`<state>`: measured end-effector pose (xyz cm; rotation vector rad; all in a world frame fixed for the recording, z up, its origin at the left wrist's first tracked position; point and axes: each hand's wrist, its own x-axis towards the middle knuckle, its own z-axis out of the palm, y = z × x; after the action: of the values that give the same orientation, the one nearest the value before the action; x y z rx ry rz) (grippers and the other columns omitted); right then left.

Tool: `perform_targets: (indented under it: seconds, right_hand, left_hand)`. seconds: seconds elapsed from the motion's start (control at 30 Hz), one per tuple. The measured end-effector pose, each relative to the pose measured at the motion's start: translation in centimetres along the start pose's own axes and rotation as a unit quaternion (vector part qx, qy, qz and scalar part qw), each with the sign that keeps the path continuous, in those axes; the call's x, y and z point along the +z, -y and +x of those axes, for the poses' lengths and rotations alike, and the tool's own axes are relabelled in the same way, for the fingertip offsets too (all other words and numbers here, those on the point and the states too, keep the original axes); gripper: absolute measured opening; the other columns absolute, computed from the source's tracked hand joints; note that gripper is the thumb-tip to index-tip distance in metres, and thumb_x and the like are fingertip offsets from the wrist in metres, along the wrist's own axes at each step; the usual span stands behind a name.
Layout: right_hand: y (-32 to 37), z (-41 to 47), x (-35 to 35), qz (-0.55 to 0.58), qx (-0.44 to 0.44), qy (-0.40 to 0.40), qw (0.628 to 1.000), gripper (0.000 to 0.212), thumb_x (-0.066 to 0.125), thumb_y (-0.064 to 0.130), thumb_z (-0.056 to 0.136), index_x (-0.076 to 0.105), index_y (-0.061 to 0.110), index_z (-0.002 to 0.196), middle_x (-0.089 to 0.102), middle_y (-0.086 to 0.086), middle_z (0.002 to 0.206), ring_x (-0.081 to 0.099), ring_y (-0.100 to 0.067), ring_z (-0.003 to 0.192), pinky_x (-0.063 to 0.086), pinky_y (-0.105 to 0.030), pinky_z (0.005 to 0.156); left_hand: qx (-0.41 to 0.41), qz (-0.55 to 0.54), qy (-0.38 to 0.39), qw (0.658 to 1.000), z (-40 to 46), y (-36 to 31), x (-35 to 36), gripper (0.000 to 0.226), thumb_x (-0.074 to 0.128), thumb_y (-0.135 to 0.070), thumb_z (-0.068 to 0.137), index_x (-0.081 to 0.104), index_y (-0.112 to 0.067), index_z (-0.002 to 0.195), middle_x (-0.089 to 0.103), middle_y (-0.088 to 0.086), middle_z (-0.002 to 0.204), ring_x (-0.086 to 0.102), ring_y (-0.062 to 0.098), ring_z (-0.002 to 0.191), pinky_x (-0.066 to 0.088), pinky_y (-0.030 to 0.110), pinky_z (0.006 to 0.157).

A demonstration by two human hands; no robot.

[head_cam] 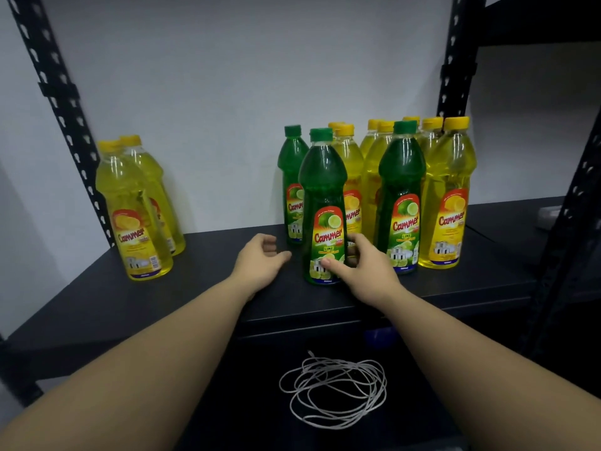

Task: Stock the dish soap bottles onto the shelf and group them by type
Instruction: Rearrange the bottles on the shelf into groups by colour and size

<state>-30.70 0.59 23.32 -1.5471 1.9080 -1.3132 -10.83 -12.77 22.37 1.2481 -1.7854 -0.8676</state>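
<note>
The right hand (364, 271) wraps its fingers around a green bottle (322, 209) on the shelf (201, 275). The left hand (260, 262) is beside it, fingers loose and holding nothing.

On the shelf (208, 255) I see two bottles (136, 216) at the left, one behind the other. Well apart to the right stands a cluster of bottles (419, 196), several rows deep. The front bottle (322, 206) stands upright before that cluster, between my left hand (260, 265) and right hand (364, 271). A coiled cord (333, 390) lies on the level below.
</note>
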Motion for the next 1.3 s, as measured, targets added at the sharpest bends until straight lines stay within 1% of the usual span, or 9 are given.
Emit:
perform_targets:
  seconds: [0.13, 0.3, 0.43, 0.53, 0.77, 0.9, 1.0, 1.13, 1.3]
  right_hand:
    - [-0.5, 0.0, 0.0, 0.027, 0.000, 0.018, 0.999, 0.090, 0.088, 0.054, 0.075, 0.046, 0.025, 0.149, 0.066, 0.008, 0.127, 0.065, -0.009, 0.111, 0.054, -0.029, 0.095]
    - [-1.1, 0.9, 0.0, 0.059, 0.024, 0.041, 0.997, 0.084, 0.093, 0.055, 0.065, 0.060, 0.023, 0.135, 0.074, 0.013, 0.114, 0.070, -0.002, 0.101, 0.059, -0.031, 0.093]
    - [-1.4, 1.1, 0.2, 0.060, 0.018, 0.041, 0.997, 0.083, 0.094, 0.053, 0.065, 0.060, 0.024, 0.135, 0.075, 0.013, 0.114, 0.071, -0.002, 0.101, 0.059, -0.033, 0.095]
    - [-1.4, 1.0, 0.3, 0.045, 0.013, 0.038, 0.998, 0.079, 0.092, 0.055, 0.068, 0.059, 0.026, 0.134, 0.074, 0.014, 0.115, 0.070, -0.003, 0.103, 0.058, -0.034, 0.095]
    - [-0.8, 0.4, 0.4, 0.014, 0.005, 0.023, 1.000, 0.065, 0.088, 0.053, 0.075, 0.058, 0.030, 0.128, 0.070, 0.016, 0.115, 0.065, -0.003, 0.104, 0.054, -0.026, 0.087]
    - [-0.8, 0.6, 0.5, -0.005, 0.001, 0.025, 1.000, 0.057, 0.086, 0.053, 0.077, 0.055, 0.032, 0.121, 0.066, 0.022, 0.107, 0.060, 0.006, 0.096, 0.048, -0.016, 0.076]
    - [-1.0, 0.8, 0.6, -0.010, -0.001, 0.026, 1.000, 0.065, 0.085, 0.056, 0.076, 0.056, 0.030, 0.128, 0.069, 0.016, 0.115, 0.063, 0.000, 0.102, 0.052, -0.023, 0.084]
    - [-1.1, 0.8, 0.5, -0.008, 0.000, 0.031, 0.999, 0.073, 0.085, 0.060, 0.073, 0.057, 0.028, 0.133, 0.069, 0.012, 0.121, 0.065, -0.009, 0.111, 0.056, -0.035, 0.095]
    - [-0.9, 0.7, 0.5, -0.024, -0.001, 0.028, 0.999, 0.080, 0.082, 0.063, 0.073, 0.055, 0.025, 0.138, 0.068, 0.008, 0.127, 0.064, -0.012, 0.114, 0.054, -0.033, 0.093]
  left_hand:
    - [0.006, 0.004, -0.003, 1.000, 3.0, -0.3, 1.7, 0.078, 0.084, -0.035, 0.086, 0.044, -0.014, 0.149, 0.058, 0.005, 0.142, 0.059, 0.019, 0.124, 0.049, 0.034, 0.105]
    - [-0.016, 0.003, 0.004, 1.000, 6.2, -0.8, 3.1, 0.098, 0.085, -0.039, 0.082, 0.027, -0.023, 0.160, 0.050, 0.006, 0.154, 0.053, 0.027, 0.137, 0.046, 0.049, 0.112]
    - [-0.011, 0.027, -0.005, 1.000, 7.4, -0.8, 3.8, 0.073, 0.082, -0.035, 0.084, 0.044, -0.026, 0.146, 0.066, 0.000, 0.134, 0.064, 0.023, 0.119, 0.052, 0.048, 0.103]
    - [-0.006, 0.019, -0.017, 1.000, 7.2, -0.8, 3.6, 0.061, 0.080, -0.034, 0.088, 0.050, -0.020, 0.139, 0.067, 0.001, 0.128, 0.064, 0.021, 0.114, 0.052, 0.045, 0.102]
    - [-0.005, 0.032, -0.005, 0.999, 7.5, -1.0, 3.6, 0.072, 0.083, -0.037, 0.084, 0.044, -0.017, 0.142, 0.065, 0.004, 0.131, 0.063, 0.024, 0.116, 0.052, 0.045, 0.102]
    - [-0.002, 0.028, -0.008, 1.000, 7.9, -1.0, 3.9, 0.072, 0.082, -0.033, 0.085, 0.046, -0.020, 0.145, 0.065, 0.003, 0.133, 0.063, 0.023, 0.117, 0.051, 0.037, 0.096]
    - [0.003, 0.028, -0.007, 1.000, 7.8, -0.9, 3.8, 0.069, 0.082, -0.032, 0.086, 0.048, -0.019, 0.145, 0.065, 0.004, 0.133, 0.063, 0.023, 0.117, 0.049, 0.035, 0.093]
    - [0.000, 0.030, -0.009, 0.999, 7.4, -0.1, 2.2, 0.079, 0.088, -0.042, 0.079, 0.049, -0.020, 0.143, 0.066, 0.002, 0.134, 0.064, 0.023, 0.118, 0.052, 0.041, 0.098]
    - [-0.020, 0.046, -0.023, 0.998, 6.8, 1.9, -1.8, 0.081, 0.086, -0.045, 0.080, 0.044, -0.014, 0.143, 0.061, 0.006, 0.140, 0.061, 0.024, 0.122, 0.051, 0.042, 0.101]
